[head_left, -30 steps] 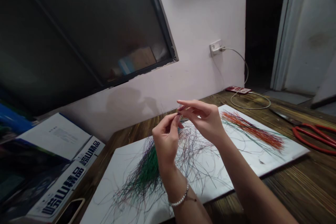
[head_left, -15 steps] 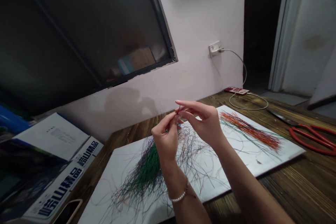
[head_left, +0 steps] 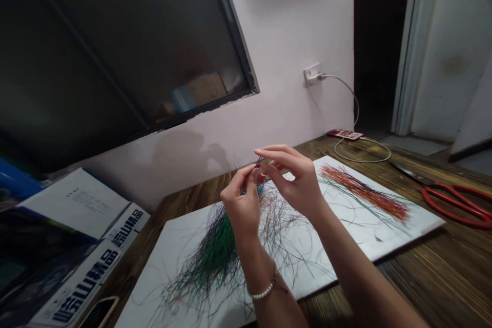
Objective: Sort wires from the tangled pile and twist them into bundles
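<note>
My left hand is raised above the white board, thumb and fingertips pinched on thin dark wires. My right hand meets it from the right, its fingers closing on the upper part of the same wires. Their exact number is hidden by the fingertips. Beneath and left of my left hand lies a bundle of green and dark wires. Loose dark wires spread in a tangle below both hands. An orange and purple wire bundle rests on the board's right part.
Red-handled scissors lie on the wooden table at right. A red phone with a white cable is behind the board, plugged into a wall socket. At left stand a printed box and another phone.
The fingers have shifted slightly around the wires, and the strands between them now slant more and show more plainly. Both hands stay close together over the board. The view has moved a little.
</note>
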The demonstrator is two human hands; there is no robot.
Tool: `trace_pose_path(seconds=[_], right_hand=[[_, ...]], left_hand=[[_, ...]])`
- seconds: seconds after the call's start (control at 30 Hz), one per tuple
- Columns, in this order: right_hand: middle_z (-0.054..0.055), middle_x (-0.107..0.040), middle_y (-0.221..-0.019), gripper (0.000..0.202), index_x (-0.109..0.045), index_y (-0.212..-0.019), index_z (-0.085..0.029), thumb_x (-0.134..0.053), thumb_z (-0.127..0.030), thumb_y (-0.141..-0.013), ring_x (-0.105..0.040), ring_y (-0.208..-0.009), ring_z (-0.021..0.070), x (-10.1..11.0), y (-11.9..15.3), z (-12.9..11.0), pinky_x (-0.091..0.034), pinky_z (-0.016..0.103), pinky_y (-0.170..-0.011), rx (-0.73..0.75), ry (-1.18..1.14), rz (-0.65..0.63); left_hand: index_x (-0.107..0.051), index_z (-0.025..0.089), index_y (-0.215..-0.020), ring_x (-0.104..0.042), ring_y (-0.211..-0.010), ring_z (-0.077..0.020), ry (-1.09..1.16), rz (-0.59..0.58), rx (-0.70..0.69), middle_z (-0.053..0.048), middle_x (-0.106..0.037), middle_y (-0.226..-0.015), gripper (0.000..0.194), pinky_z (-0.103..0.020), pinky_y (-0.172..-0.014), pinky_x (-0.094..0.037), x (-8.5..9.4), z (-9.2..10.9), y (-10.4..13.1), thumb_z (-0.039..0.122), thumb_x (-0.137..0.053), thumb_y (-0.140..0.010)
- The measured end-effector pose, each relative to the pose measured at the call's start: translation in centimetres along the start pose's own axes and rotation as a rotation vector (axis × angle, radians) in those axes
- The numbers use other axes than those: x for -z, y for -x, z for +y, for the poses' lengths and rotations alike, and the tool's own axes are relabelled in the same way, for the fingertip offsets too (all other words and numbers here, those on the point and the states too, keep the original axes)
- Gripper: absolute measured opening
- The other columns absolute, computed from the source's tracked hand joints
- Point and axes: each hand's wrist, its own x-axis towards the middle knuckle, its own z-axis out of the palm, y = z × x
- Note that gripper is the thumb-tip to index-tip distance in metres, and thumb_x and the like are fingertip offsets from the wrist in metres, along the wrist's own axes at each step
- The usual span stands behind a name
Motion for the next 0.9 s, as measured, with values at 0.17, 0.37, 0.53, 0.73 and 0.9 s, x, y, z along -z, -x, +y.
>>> trace_pose_path(seconds=[0.17,0.37,0.53,0.73,0.9], right_hand=[[0.005,-0.063,-0.114,0.049,-0.050,-0.132,-0.030,-0.053,-0.017,-0.085,-0.060,-0.066,0.0113,0.03,0.03,-0.28,-0.055,0.029,-0.063,-0.048,0.004,-0.009],[0.004,-0.063,-0.110,0.037,-0.064,-0.115,-0.024,-0.050,-0.010,-0.083,-0.063,-0.077,0.0128,0.11,0.00,0.19,-0.053,0.027,-0.062,0.009,0.029,-0.051],[0.003,-0.062,-0.111,0.041,-0.060,-0.120,-0.027,-0.049,-0.011,-0.085,-0.062,-0.075,0.0118,0.09,0.11,0.26,-0.053,0.027,-0.063,0.010,0.050,-0.062],[0.003,-0.061,-0.112,0.041,-0.059,-0.122,-0.028,-0.048,-0.011,-0.085,-0.062,-0.078,0.0120,0.09,0.08,0.04,-0.054,0.026,-0.066,0.043,0.070,-0.080],[0.004,-0.060,-0.116,0.047,-0.053,-0.127,-0.029,-0.047,-0.009,-0.085,-0.060,-0.072,0.0108,0.01,0.13,0.39,-0.054,0.026,-0.063,0.104,0.098,-0.069]], left_hand=[[-0.070,0.019,-0.086,-0.062,-0.069,-0.0126,-0.007,0.030,0.004,-0.003,-0.068,-0.078,0.016,-0.026,-0.067,-0.053,-0.09,0.05,0.02,0.031,-0.061,-0.082],[-0.070,0.020,-0.087,-0.063,-0.070,-0.0120,0.001,0.018,0.001,-0.003,-0.069,-0.080,0.015,-0.026,-0.069,-0.053,0.00,-0.09,0.00,0.030,-0.060,-0.083],[-0.070,0.020,-0.088,-0.063,-0.070,-0.0116,0.004,0.019,-0.005,-0.003,-0.069,-0.080,0.015,-0.025,-0.068,-0.053,-0.03,-0.08,0.01,0.030,-0.060,-0.083],[-0.070,0.019,-0.088,-0.062,-0.068,-0.0108,0.050,0.012,0.008,-0.003,-0.069,-0.082,0.015,-0.025,-0.067,-0.053,-0.27,0.08,0.08,0.031,-0.062,-0.082],[-0.070,0.019,-0.086,-0.062,-0.066,-0.0095,0.042,0.037,-0.027,-0.002,-0.069,-0.078,0.013,-0.021,-0.064,-0.053,-0.53,0.39,0.09,0.028,-0.062,-0.082]])
